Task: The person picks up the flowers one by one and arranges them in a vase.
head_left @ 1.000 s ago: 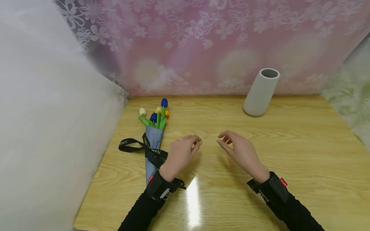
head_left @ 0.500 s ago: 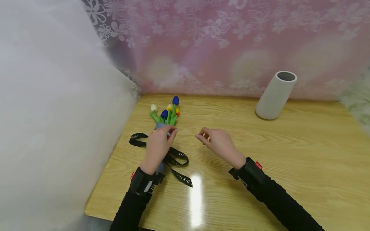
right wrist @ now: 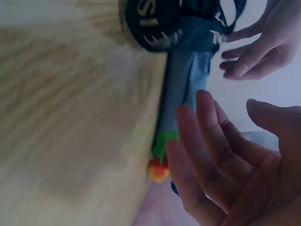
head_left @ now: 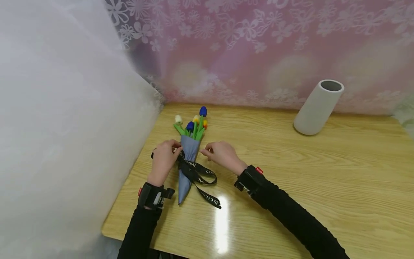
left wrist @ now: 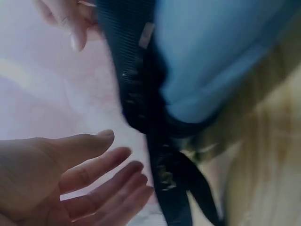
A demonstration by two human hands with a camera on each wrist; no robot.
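Note:
A bouquet of tulips in blue-grey wrapping (head_left: 191,145) lies on the wooden table, flower heads toward the back wall. White, blue and yellow-orange tulips (head_left: 190,126) stick out of the wrapping. A black ribbon with pale lettering (head_left: 207,174) is tied round its middle, its loop and tail spread right. At the bouquet's left edge is my left hand (head_left: 162,158), fingers loosely bent, overlapping the ribbon's left loop. My right hand (head_left: 223,155) hovers just right of the wrapping. In the right wrist view, the right hand's fingers (right wrist: 211,136) are parted from the thumb, holding nothing.
A white vase (head_left: 318,108) stands at the back right of the table (head_left: 291,201). Behind it hangs a pink floral backdrop (head_left: 242,64). A white sheet (head_left: 64,108) borders the left side, and the table's front left corner shows.
Both hands have moved left to the bouquet; the left hand passed over it to its far left side, and the right came close to its right edge. The head view has shifted left.

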